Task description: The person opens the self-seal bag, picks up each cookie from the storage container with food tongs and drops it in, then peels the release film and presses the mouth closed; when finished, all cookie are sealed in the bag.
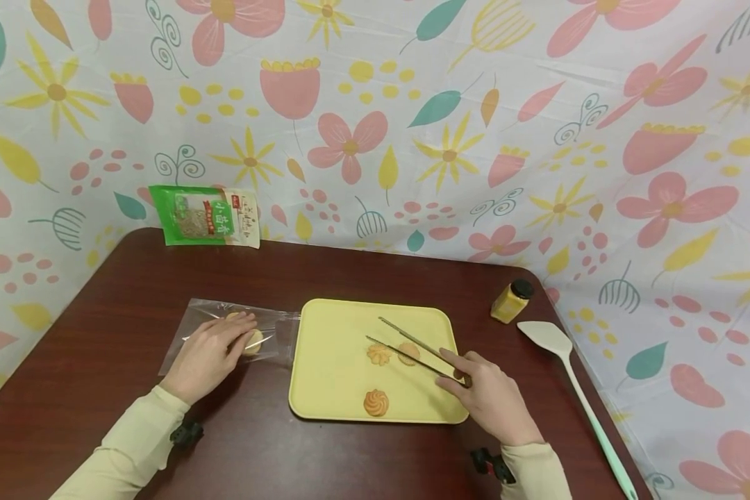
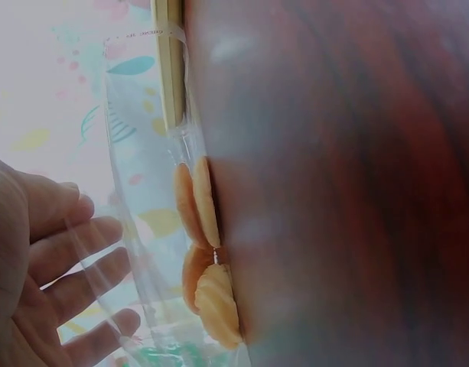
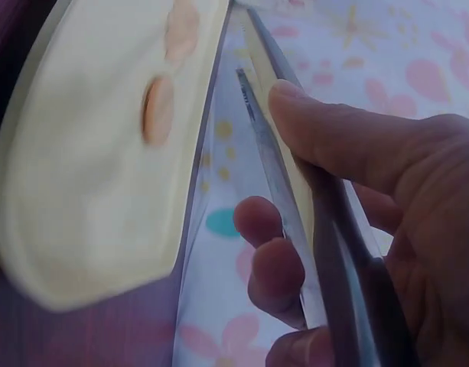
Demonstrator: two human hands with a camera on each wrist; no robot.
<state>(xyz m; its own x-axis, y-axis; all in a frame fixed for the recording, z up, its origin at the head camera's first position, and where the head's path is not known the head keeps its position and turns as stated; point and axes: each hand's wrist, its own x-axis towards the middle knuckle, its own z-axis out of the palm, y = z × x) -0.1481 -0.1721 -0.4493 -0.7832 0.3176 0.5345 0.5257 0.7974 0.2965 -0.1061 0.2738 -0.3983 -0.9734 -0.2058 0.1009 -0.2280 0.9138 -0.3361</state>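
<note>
My left hand (image 1: 209, 351) lies over a clear plastic bag (image 1: 187, 332) on the left of the table, its fingers loosely bent. Inside the bag are several pale cookies (image 2: 219, 310), partly under that hand in the head view. Metal tongs (image 1: 412, 338) are gripped in my right hand (image 1: 495, 399), between thumb and fingers. Their two arms stand apart with nothing between the tips, above the yellow tray (image 1: 328, 378). On the tray sit a flower-shaped cookie (image 1: 378, 355), a second cookie (image 1: 407, 349) partly behind the tongs, and a swirled cookie (image 1: 376, 403) near the front edge.
A green and white packet (image 1: 203, 217) stands at the back left against the patterned cloth (image 1: 350, 208). To the right are a small yellow jar with a black lid (image 1: 511, 301) and a white spatula with a green handle (image 1: 575, 375). The bag's end meets the tray's left edge.
</note>
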